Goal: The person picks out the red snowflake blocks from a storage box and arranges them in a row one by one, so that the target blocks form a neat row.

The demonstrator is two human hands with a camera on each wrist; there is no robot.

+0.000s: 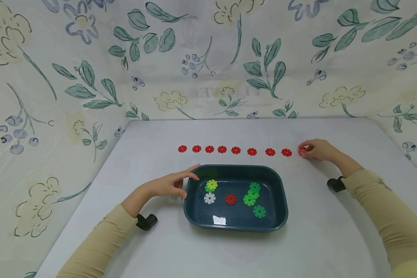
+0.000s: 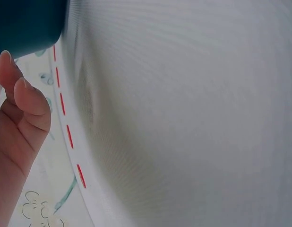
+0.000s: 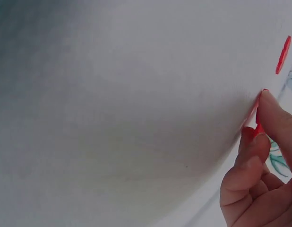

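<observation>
My right hand (image 1: 317, 150) pinches a red notched plastic disc (image 3: 259, 111) between thumb and fingers, against the tabletop at the right end of a row of red discs (image 1: 235, 150). The disc is partly hidden by the fingertips. My left hand (image 1: 170, 183) rests at the left rim of a dark blue tray (image 1: 236, 227), fingers loosely spread along its edge. In the left wrist view, the fingers (image 2: 35, 101) are close to the tray (image 2: 28, 23). Inside the tray lie a red disc (image 1: 231, 199), a white disc (image 1: 209, 198), a yellow disc (image 1: 212, 184) and several green discs (image 1: 259, 211).
A white table (image 1: 319, 239) carries everything. Behind it and at the sides hangs a flower-patterned cloth (image 1: 208, 88). The row of red discs runs along the table's far side, beyond the tray. A black wrist camera (image 1: 147, 222) sits below the left wrist, another (image 1: 336, 184) by the right.
</observation>
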